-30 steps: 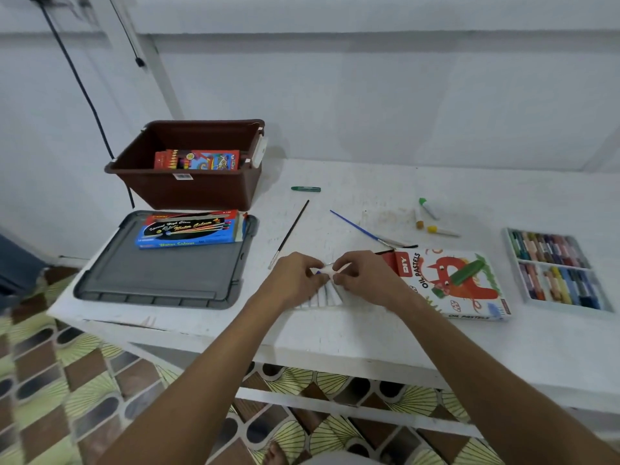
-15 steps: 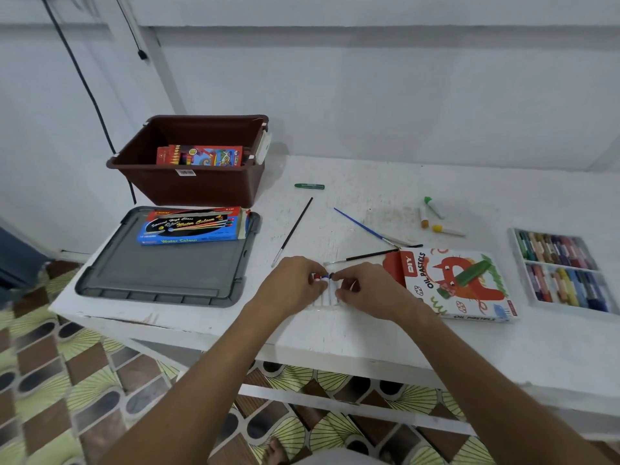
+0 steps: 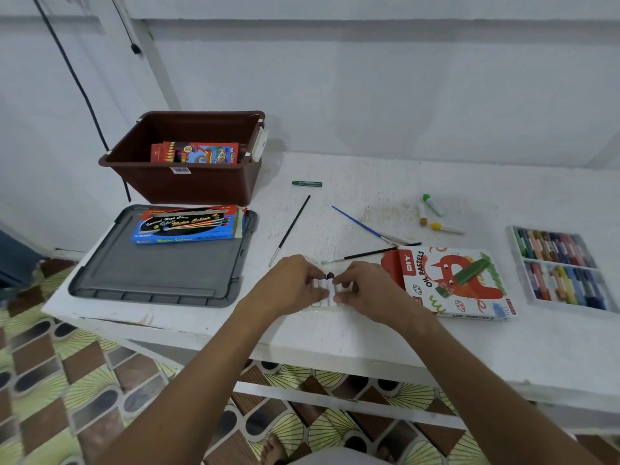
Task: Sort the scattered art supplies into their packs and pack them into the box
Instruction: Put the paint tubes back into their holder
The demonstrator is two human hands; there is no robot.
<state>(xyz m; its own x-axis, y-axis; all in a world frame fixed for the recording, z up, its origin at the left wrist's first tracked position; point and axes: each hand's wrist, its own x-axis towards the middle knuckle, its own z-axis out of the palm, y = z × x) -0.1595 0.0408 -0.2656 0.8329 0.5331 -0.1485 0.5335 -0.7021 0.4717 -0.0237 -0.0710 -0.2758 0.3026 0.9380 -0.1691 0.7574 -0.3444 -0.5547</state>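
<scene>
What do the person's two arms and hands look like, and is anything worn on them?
Both forearms are bare up to the frame edge: no sleeves show. The left hand and the right hand wear no gloves; no watch, bracelet or ring is visible.

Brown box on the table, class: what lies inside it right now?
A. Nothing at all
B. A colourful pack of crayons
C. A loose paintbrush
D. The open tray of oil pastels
B: a colourful crayon pack stands inside the brown box, while the paintbrushes and the pastel tray lie out on the table.
</scene>
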